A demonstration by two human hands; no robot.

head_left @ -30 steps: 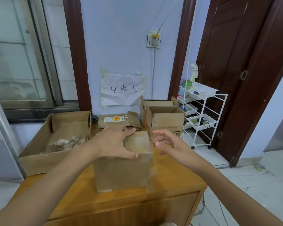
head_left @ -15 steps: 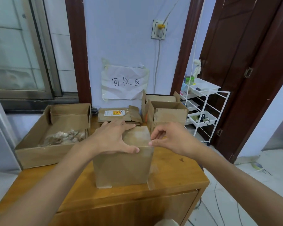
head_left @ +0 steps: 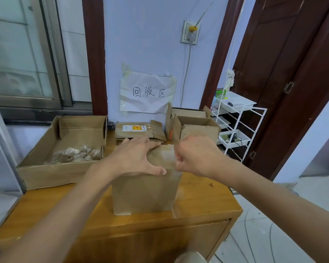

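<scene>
A closed brown cardboard box (head_left: 144, 194) stands on the wooden cabinet (head_left: 203, 202) in front of me. My left hand (head_left: 137, 158) lies flat on the box's top, fingers spread, thumb along the front edge. My right hand (head_left: 196, 156) is at the box's top right edge, fingers curled, pinching a strip of clear tape (head_left: 168, 155) that runs across the lid. More clear tape runs down the box's right side.
A wide open carton (head_left: 46, 173) with crumpled tape inside sits at the left. A flattened box with a label (head_left: 135, 130) and two open boxes (head_left: 196, 128) stand at the back. A white wire rack (head_left: 235, 126) and a dark door are at the right.
My right hand came in from the right side of the box, reached its top edge and closed on the tape. My left hand stayed flat on the lid.
</scene>
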